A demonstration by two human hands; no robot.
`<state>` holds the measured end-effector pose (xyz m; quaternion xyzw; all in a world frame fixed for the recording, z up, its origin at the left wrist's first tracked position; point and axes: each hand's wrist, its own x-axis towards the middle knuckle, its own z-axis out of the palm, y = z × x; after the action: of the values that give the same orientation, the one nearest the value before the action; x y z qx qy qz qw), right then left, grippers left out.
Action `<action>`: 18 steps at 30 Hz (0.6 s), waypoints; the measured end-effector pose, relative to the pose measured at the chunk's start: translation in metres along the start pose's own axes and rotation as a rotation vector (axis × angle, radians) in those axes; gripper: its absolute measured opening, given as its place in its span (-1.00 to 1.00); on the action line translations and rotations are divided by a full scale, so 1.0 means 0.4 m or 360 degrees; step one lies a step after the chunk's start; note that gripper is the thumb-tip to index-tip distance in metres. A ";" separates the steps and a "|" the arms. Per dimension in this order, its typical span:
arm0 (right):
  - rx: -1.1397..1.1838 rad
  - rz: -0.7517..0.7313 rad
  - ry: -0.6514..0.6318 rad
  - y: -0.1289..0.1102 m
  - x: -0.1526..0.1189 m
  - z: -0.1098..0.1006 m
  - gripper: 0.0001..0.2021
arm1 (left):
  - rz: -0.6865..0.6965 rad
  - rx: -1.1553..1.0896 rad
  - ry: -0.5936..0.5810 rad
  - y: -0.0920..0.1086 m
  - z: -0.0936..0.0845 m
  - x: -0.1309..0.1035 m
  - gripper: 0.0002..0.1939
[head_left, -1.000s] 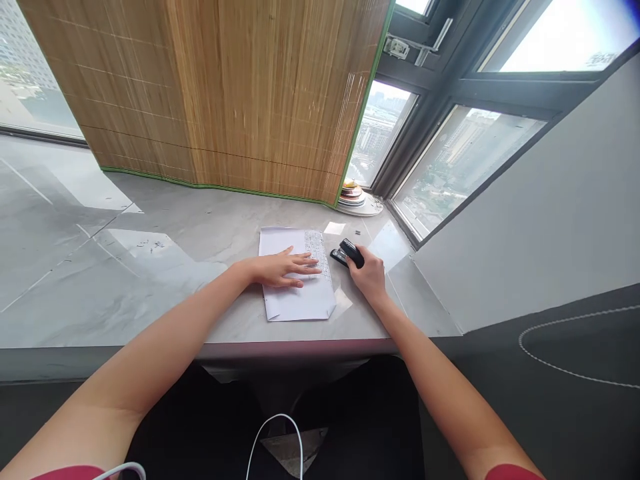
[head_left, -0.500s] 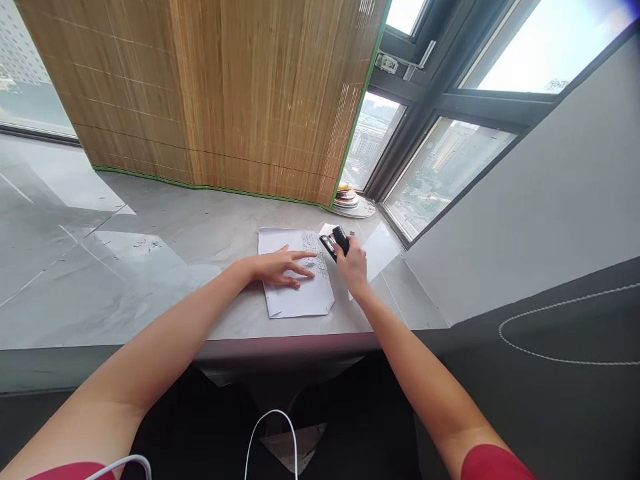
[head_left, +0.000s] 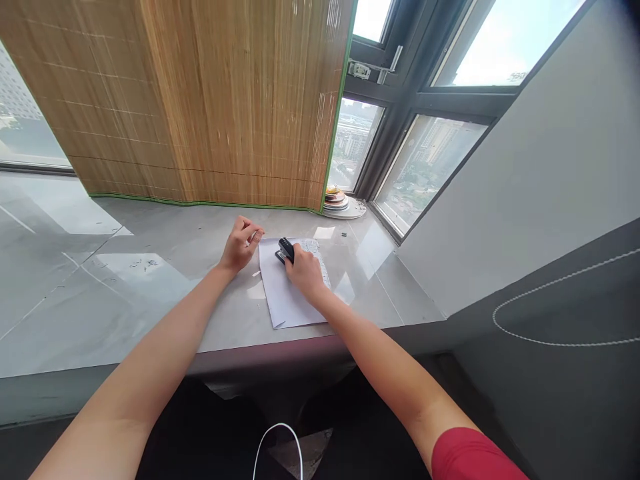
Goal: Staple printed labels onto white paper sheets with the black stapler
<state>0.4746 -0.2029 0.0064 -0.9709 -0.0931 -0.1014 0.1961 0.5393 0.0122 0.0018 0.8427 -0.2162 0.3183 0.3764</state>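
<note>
My right hand (head_left: pixel 306 270) is wrapped round a black stapler (head_left: pixel 286 250), which is over the upper left part of a stack of white paper sheets (head_left: pixel 285 300). Handwriting shows on the right side of the top sheet, partly hidden by my right hand. Just beyond the stack's upper left corner is my left hand (head_left: pixel 241 245), its fingers curled and the tips drawn together. Whatever they may hold is too small to make out.
A bamboo blind (head_left: pixel 210 107) hangs behind the marble ledge (head_left: pixel 175 293). Stacked plates (head_left: pixel 343 205) stand in the corner by the window. Small dark bits (head_left: pixel 344 235) lie right of the paper. A white cable (head_left: pixel 280 427) loops below the ledge.
My left hand has lifted off the paper, moved left and away from me, and closed its fingers. My right hand has carried the stapler leftward over the sheets. The view has shifted.
</note>
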 end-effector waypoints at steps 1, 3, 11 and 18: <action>-0.0008 0.0036 0.0017 0.037 -0.011 -0.013 -0.81 | -0.0028 -0.0010 -0.0008 0.002 0.003 -0.001 -0.65; -0.0031 0.0129 0.0094 0.125 -0.036 -0.042 -0.83 | -0.0078 -0.0038 -0.0005 0.004 0.012 -0.001 -0.59; -0.0060 0.0346 0.0331 0.338 -0.106 -0.118 -0.74 | -0.0130 -0.0066 -0.0199 0.006 0.045 -0.003 -0.60; 0.0030 0.0365 0.0469 0.365 -0.084 -0.140 -0.53 | -0.0040 0.0000 -0.0059 0.013 0.018 -0.013 -0.54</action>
<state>0.4657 -0.3622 -0.0039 -0.9478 0.0470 -0.2187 0.2271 0.5353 0.0039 -0.0029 0.8512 -0.2126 0.2979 0.3763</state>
